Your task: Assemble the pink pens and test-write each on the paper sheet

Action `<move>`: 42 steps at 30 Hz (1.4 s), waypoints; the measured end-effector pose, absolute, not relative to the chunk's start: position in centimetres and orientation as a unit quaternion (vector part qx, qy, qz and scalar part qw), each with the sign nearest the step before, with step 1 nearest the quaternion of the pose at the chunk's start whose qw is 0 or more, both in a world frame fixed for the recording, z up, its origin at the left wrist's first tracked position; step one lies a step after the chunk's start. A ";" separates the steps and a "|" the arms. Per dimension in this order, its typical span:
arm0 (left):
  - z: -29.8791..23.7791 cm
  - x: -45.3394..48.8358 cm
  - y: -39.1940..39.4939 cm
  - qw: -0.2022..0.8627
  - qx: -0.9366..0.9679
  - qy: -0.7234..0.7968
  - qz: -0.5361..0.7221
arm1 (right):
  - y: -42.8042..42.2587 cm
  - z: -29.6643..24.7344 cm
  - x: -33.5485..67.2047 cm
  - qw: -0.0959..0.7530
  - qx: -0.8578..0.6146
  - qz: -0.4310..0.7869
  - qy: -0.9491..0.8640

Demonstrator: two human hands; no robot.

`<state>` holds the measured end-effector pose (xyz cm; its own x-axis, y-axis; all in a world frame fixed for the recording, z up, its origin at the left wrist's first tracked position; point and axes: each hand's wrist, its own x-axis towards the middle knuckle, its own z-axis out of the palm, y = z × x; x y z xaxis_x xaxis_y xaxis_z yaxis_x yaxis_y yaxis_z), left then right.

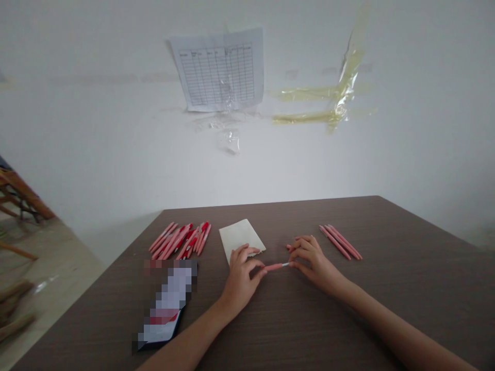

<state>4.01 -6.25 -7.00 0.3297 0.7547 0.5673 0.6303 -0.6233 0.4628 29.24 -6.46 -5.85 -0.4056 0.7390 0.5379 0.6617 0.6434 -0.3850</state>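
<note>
Between my hands, low over the table, is a pink pen (274, 267) with a pale, thin section at its right end. My left hand (243, 275) pinches the pink barrel between thumb and finger, its other fingers above the torn edge of a cream paper (240, 234). At the pale end, my right hand (309, 257) closes its thumb and forefinger. A small pink piece (289, 248) shows by the right fingers; whether they hold it I cannot tell. Several pink pens (340, 242) lie side by side to the right of that hand.
At the left lies a pile of pink and red pens (180, 241). Nearer me is a phone-like, pixelated device (166, 309) on the brown table (294, 330). A printed sheet (222, 72) and yellowish tape (309, 118) are stuck on the wall behind.
</note>
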 end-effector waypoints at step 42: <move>-7.7 3.7 -5.7 0.051 0.776 0.472 0.416 | -4.6 -6.5 32.2 0.278 -0.527 -0.020 -0.803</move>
<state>3.70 -5.75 -7.69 0.2090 0.7744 0.5971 0.6892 -0.5498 0.4719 32.19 -4.64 -6.47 -0.2889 0.8353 0.4678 0.8576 0.4430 -0.2612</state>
